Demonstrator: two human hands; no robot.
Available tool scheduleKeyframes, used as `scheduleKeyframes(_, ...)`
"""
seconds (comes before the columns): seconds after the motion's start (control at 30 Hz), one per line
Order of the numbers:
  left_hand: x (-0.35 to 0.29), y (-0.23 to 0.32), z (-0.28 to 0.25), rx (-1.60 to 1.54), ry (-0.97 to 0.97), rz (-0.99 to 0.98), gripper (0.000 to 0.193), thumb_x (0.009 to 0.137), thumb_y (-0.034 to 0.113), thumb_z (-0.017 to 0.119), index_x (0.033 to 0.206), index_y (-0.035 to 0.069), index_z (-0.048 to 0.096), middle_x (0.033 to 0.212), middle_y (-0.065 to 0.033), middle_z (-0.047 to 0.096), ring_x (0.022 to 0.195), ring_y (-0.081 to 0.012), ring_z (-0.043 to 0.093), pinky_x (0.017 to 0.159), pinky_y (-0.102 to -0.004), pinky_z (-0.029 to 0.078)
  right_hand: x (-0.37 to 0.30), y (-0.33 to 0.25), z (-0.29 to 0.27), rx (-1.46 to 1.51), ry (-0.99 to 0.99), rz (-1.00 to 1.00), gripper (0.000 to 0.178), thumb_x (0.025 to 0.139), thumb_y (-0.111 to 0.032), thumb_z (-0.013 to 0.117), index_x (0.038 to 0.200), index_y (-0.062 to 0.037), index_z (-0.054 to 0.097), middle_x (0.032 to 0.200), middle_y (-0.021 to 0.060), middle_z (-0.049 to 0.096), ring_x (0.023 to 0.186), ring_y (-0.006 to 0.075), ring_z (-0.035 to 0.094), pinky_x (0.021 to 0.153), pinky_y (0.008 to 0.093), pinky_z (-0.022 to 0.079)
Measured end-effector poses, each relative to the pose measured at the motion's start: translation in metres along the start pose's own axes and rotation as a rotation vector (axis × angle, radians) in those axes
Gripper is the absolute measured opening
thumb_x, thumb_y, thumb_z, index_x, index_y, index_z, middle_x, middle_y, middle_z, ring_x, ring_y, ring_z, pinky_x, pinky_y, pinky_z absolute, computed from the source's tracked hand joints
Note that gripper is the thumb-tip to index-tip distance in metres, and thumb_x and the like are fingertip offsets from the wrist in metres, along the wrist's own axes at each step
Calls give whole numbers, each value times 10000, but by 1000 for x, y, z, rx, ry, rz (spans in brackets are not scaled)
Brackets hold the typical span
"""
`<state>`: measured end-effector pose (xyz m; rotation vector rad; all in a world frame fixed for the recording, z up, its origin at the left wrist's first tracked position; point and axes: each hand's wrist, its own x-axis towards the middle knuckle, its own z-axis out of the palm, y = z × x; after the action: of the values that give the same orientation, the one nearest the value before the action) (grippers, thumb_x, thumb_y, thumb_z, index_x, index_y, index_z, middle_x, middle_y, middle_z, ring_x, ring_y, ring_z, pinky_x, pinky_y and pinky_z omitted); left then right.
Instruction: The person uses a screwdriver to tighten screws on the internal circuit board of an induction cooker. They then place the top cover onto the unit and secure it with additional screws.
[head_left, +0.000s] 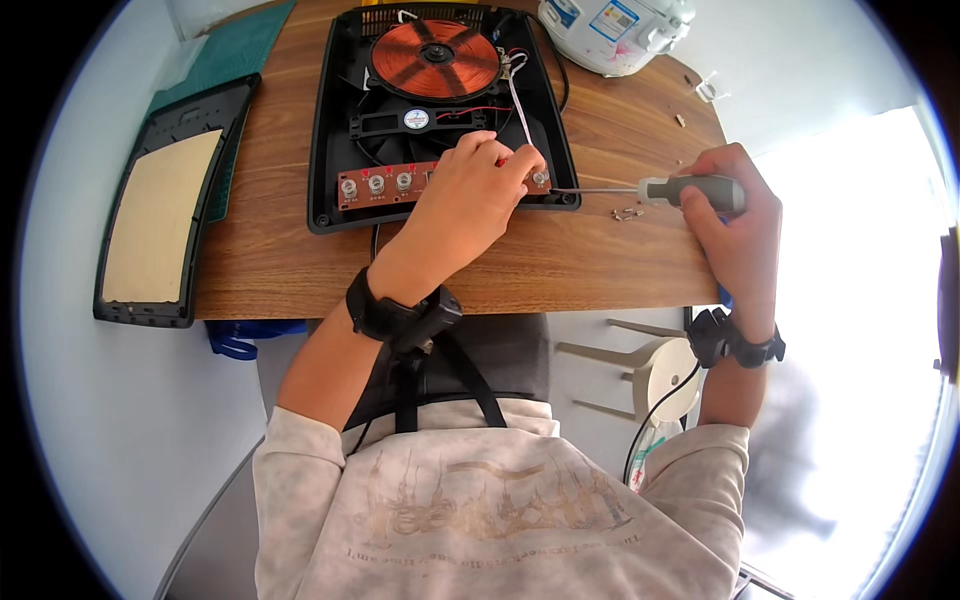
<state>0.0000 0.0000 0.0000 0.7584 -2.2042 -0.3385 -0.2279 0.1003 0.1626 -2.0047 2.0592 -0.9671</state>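
Observation:
An opened induction cooker base [318,150], a black tray, lies on the table with its copper coil [430,58] at the far side. Along its near edge sits a reddish-brown control board [385,187] with several round parts. My left hand [470,190] reaches over that board, fingers bent and closed at its right part; whatever they grip is hidden. In my right hand [740,215] is a screwdriver [705,192] with a grey-green handle, held level. Its shaft points left, and the tip meets the right end of the board.
Small screws [628,214] lie on the wooden table [480,270] below the screwdriver. At left a black cover panel [170,210] overlaps a green cutting mat [235,60]. A white appliance [620,35] stands at the far right, and a pale stool [665,380] is below the table.

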Motion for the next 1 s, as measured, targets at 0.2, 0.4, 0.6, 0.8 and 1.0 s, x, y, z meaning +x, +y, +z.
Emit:
scheduleKeyframes(0.2, -6, 3, 1, 130, 75, 13, 269, 960, 41, 674, 1210, 116, 612, 1151, -82, 633, 1241, -321, 568, 1064, -445, 464, -2, 1, 2, 15, 6, 17, 170, 861, -133, 718, 1016, -82, 668, 813, 46, 745, 745, 108, 690, 715, 271, 541)
scheduleKeyframes(0.4, 1, 5, 5, 130, 42, -5, 290, 963, 29, 637, 1244, 100, 655, 1192, -58, 673, 1230, -294, 578, 1039, -422, 474, 2, 4, -3, 21, -3, 36, 160, 867, -136, 719, 1008, -77, 669, 801, 39, 733, 737, 104, 682, 709, 270, 539)
scheduleKeyframes(0.6, 10, 7, -16, 129, -99, -33, 334, 911, -3, 621, 1226, 71, 705, 1154, -47, 723, 1150, -264, 623, 953, -399, 499, 2, 6, 6, 103, 11, 25, 152, 882, -119, 719, 1013, -64, 666, 824, 43, 728, 738, 98, 676, 698, 265, 541)
scheduleKeyframes(0.8, 11, 6, -13, 64, -114, -39, 268, 938, 31, 634, 1185, 56, 734, 1129, -52, 739, 1056, -258, 669, 907, -391, 518, 2, 16, 7, 142, 6, 29, 152, 882, -104, 717, 1017, -60, 664, 837, 39, 730, 751, 97, 682, 696, 264, 541)
scheduleKeyframes(1.0, 4, -3, -7, -15, -52, -2, 257, 964, 127, 692, 1211, 67, 731, 1127, -66, 743, 1043, -259, 678, 916, -390, 521, 2, 17, 4, 136, 4, 29, 152, 887, -113, 712, 1021, -61, 662, 839, 44, 737, 776, 102, 704, 716, 259, 548)
